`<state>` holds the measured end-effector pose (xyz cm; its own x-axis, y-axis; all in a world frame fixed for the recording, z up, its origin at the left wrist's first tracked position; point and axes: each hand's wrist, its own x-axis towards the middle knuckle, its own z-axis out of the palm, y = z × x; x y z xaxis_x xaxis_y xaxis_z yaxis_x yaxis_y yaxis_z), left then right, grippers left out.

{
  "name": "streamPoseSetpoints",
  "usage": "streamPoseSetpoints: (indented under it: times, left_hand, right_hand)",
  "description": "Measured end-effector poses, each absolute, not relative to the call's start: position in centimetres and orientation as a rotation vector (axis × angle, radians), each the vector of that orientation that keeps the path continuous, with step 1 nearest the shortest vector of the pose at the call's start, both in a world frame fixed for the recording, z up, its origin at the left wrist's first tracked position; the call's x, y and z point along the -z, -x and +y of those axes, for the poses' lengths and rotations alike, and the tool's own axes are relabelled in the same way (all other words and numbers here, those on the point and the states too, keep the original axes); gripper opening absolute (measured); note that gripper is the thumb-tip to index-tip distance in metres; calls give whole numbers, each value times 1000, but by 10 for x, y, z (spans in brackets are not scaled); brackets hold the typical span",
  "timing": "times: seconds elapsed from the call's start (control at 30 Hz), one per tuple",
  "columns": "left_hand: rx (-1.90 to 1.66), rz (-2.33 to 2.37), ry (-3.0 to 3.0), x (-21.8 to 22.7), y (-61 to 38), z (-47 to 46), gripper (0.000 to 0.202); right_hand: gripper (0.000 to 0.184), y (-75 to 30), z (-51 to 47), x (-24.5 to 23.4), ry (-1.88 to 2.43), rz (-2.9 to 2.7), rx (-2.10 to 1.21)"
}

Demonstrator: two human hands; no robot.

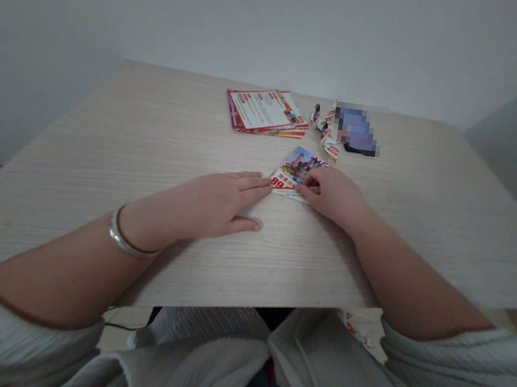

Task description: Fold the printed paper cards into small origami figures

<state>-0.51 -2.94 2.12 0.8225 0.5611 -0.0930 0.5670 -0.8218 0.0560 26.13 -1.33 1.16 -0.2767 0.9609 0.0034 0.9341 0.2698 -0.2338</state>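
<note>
A folded, colourful printed flyer (298,163) lies on the table in front of me, with a picture of buildings and large red figures on it. My left hand (219,202) rests flat on the tabletop, fingers stretched out and thumb apart; its fingertips touch the flyer's left edge. On the flyer's right side my right hand (336,194) has its fingers curled, with thumb and forefinger pressed together at the paper. The hand hides the flyer's lower right part.
Beyond the flyer lies a stack of printed flyers (262,110). Right of it are several crumpled or twisted paper pieces (329,144) and a phone (358,129), partly blurred out. The pale wood-grain table (121,120) meets a wall at the back.
</note>
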Motion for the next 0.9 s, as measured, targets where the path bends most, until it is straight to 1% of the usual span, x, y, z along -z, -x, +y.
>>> streamPoseSetpoints:
  times: [0.4, 0.5, 0.57, 0.63, 0.73, 0.9]
  left_hand:
    - [22, 904, -2996, -27, -1, -36, 64]
    - [18, 914, -2983, -25, -1, -35, 64]
    - [21, 918, -2996, -23, -2, -34, 67]
    - [40, 922, -3012, -22, -4, -33, 70]
    - [100, 968, -2998, -22, -8, -34, 70]
    - [190, 1057, -2949, -33, -16, -40, 57]
  right_hand:
    - [23, -259, -13, -11, 1814, -2425, -205]
    - [24, -255, -19, -11, 1790, -2446, -52]
    - [27, -251, -23, -11, 1752, -2460, 81]
    - [30, -247, -24, -10, 1721, -2464, 142]
    - [30, -245, -21, -8, 1700, -2463, 84]
    - [26, -246, -13, -5, 1724, -2435, -24]
